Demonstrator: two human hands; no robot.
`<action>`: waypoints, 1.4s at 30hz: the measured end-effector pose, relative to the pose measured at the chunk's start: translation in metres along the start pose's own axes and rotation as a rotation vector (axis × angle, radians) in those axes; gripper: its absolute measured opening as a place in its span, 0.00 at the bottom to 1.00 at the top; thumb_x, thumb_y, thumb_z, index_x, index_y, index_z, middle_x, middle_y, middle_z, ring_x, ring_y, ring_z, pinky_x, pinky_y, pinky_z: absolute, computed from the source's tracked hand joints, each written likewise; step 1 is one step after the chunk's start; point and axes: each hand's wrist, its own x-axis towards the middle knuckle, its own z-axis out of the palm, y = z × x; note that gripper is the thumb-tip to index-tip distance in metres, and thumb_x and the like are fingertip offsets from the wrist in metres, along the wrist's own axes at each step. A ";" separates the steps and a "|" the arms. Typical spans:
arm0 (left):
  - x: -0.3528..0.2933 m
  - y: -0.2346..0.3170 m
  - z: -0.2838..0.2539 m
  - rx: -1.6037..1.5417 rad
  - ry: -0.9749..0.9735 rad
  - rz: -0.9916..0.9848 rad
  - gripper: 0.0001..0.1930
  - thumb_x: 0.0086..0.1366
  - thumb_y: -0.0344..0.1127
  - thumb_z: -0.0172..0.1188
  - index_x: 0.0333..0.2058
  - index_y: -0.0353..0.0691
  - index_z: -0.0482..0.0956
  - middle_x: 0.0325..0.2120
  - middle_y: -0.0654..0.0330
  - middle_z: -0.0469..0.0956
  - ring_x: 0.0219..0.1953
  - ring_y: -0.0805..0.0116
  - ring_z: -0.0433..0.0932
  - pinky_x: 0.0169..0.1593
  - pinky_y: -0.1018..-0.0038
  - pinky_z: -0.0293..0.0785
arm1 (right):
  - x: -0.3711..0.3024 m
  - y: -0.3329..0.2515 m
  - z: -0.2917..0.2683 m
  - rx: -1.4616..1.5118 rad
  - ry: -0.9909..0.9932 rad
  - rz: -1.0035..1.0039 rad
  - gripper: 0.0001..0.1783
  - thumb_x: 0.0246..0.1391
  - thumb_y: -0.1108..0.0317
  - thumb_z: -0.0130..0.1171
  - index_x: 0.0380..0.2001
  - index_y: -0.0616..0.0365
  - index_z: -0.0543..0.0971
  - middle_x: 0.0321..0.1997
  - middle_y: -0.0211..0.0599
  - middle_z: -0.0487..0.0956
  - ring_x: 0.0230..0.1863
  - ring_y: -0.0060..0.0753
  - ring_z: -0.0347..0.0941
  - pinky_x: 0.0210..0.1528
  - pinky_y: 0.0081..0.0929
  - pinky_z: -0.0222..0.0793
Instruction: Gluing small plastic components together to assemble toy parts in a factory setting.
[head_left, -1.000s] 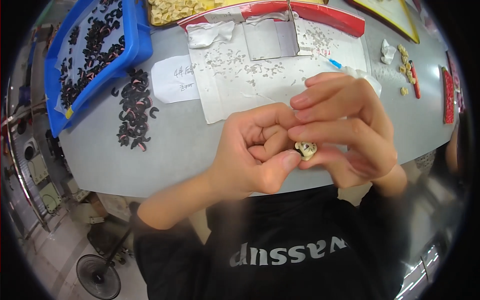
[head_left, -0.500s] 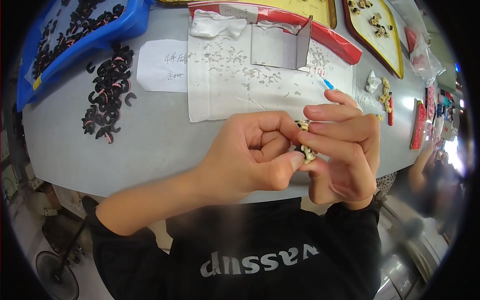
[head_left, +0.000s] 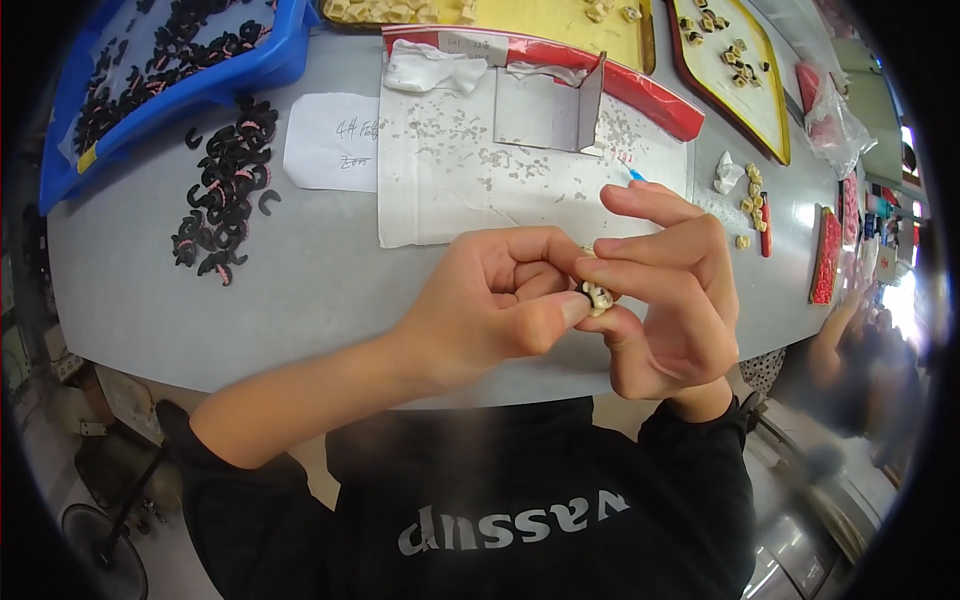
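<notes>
At centre frame, above a grey table (head_left: 330, 290), the left hand (head_left: 490, 310) and right hand (head_left: 665, 290) together pinch a small cream-coloured part (head_left: 598, 296) between their fingertips, while loose black curved pieces (head_left: 225, 200) lie at upper left beside a blue tray (head_left: 250, 75).

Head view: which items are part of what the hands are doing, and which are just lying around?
In hand:
- small cream part, pinched between left hand and right hand

Lying about:
- black curved pieces loose on table
- blue tray
- white sheet scattered with tiny bits
- open white box
- yellow tray of cream parts
</notes>
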 end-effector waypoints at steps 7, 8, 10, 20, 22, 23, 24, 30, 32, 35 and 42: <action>-0.001 -0.001 -0.002 0.028 -0.023 0.016 0.08 0.52 0.27 0.53 0.32 0.32 0.73 0.13 0.76 0.57 0.18 0.89 0.55 0.28 0.88 0.61 | -0.003 0.002 0.000 0.043 0.010 -0.006 0.15 0.30 0.76 0.64 0.29 0.64 0.77 0.29 0.42 0.74 0.40 0.48 0.71 0.41 0.37 0.67; -0.001 -0.001 -0.002 0.031 -0.021 0.015 0.08 0.52 0.27 0.53 0.32 0.32 0.73 0.13 0.76 0.57 0.18 0.89 0.55 0.28 0.88 0.61 | -0.003 0.003 0.000 0.035 -0.003 -0.020 0.14 0.34 0.73 0.65 0.28 0.65 0.77 0.29 0.44 0.74 0.41 0.50 0.71 0.45 0.40 0.66; -0.002 -0.002 -0.002 0.030 -0.020 0.025 0.08 0.52 0.27 0.52 0.32 0.32 0.73 0.14 0.76 0.58 0.18 0.89 0.55 0.28 0.88 0.60 | -0.004 0.002 0.000 0.042 0.001 -0.018 0.14 0.33 0.73 0.65 0.28 0.65 0.77 0.29 0.44 0.74 0.41 0.49 0.71 0.45 0.40 0.66; 0.002 0.002 -0.004 0.009 -0.027 0.028 0.07 0.52 0.27 0.52 0.31 0.32 0.72 0.16 0.74 0.62 0.20 0.89 0.58 0.28 0.88 0.60 | 0.000 0.003 0.003 0.003 0.027 -0.029 0.16 0.26 0.80 0.63 0.28 0.64 0.77 0.29 0.40 0.74 0.36 0.46 0.73 0.36 0.34 0.66; 0.001 0.001 -0.008 0.018 -0.043 0.015 0.08 0.53 0.28 0.51 0.32 0.33 0.72 0.19 0.72 0.65 0.22 0.87 0.61 0.29 0.87 0.61 | -0.001 0.006 0.003 0.023 0.023 -0.039 0.15 0.30 0.79 0.63 0.29 0.63 0.77 0.30 0.41 0.74 0.38 0.45 0.72 0.40 0.38 0.66; 0.001 0.002 -0.007 0.033 -0.057 0.022 0.08 0.53 0.28 0.51 0.32 0.33 0.72 0.19 0.72 0.65 0.22 0.87 0.61 0.29 0.87 0.61 | -0.001 0.007 0.004 0.045 0.017 -0.047 0.14 0.33 0.78 0.62 0.30 0.63 0.77 0.31 0.42 0.74 0.40 0.45 0.71 0.43 0.41 0.65; 0.001 0.002 -0.004 0.000 -0.051 0.045 0.08 0.54 0.29 0.50 0.33 0.33 0.72 0.21 0.71 0.67 0.22 0.86 0.62 0.29 0.87 0.62 | -0.001 0.008 0.002 0.015 0.033 -0.060 0.14 0.33 0.78 0.62 0.30 0.63 0.77 0.31 0.42 0.74 0.40 0.45 0.71 0.43 0.41 0.65; 0.002 0.003 0.005 0.188 0.108 0.226 0.07 0.54 0.28 0.51 0.33 0.36 0.71 0.23 0.69 0.69 0.24 0.84 0.65 0.28 0.86 0.62 | 0.006 -0.003 -0.009 0.105 0.055 -0.009 0.22 0.34 0.80 0.61 0.40 0.63 0.75 0.36 0.43 0.73 0.41 0.42 0.70 0.40 0.28 0.67; 0.003 0.005 0.007 0.278 0.110 0.297 0.07 0.54 0.28 0.51 0.33 0.36 0.71 0.23 0.69 0.69 0.24 0.84 0.65 0.28 0.86 0.62 | 0.010 -0.019 -0.030 0.206 0.133 0.101 0.23 0.35 0.79 0.62 0.41 0.62 0.75 0.37 0.43 0.73 0.40 0.39 0.70 0.38 0.27 0.68; -0.001 0.001 -0.003 0.494 0.125 0.362 0.08 0.51 0.26 0.55 0.33 0.38 0.71 0.21 0.71 0.68 0.22 0.85 0.62 0.26 0.86 0.59 | 0.004 -0.051 -0.076 0.388 0.194 0.010 0.19 0.40 0.77 0.60 0.40 0.65 0.74 0.32 0.47 0.74 0.31 0.35 0.70 0.32 0.28 0.67; 0.003 -0.001 0.016 1.249 0.151 0.677 0.12 0.41 0.24 0.60 0.29 0.37 0.73 0.14 0.71 0.57 0.17 0.82 0.53 0.23 0.83 0.51 | 0.017 -0.160 -0.159 1.340 -0.215 -0.277 0.06 0.49 0.76 0.52 0.25 0.66 0.77 0.17 0.40 0.72 0.11 0.29 0.61 0.11 0.22 0.52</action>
